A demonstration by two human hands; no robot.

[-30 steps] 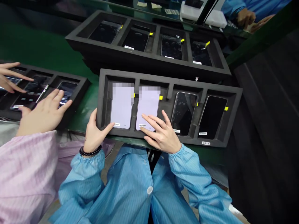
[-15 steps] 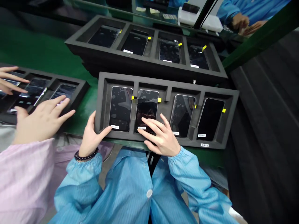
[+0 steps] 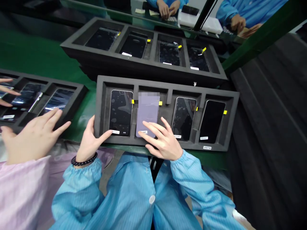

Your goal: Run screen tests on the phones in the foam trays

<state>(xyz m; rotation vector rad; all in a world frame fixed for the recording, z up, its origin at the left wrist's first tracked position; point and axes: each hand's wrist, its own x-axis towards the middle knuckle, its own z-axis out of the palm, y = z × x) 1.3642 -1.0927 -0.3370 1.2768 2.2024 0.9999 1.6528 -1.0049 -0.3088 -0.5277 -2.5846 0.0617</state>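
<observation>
In front of me lies a dark foam tray with several phones, each in its own compartment. My left hand grips the tray's left corner, its thumb reaching over the front rim to the lower edge of the leftmost phone. Spread fingers of my right hand rest on the lower part of the second phone, whose screen glows pale purple; part of its top is pixelated. The third phone and the rightmost phone have dark screens. White labels and yellow tabs are on the phones.
Behind stands another foam tray of phones, seemingly stacked. At left, a co-worker's hand is over a third tray. A green post and black stacked material are at right. Other people's hands show across the bench.
The second phone's screen has gone from dark to lit pale purple. Small marks now show at the bottom of the leftmost phone. Another person's hands have appeared at the top. My hands keep their places.
</observation>
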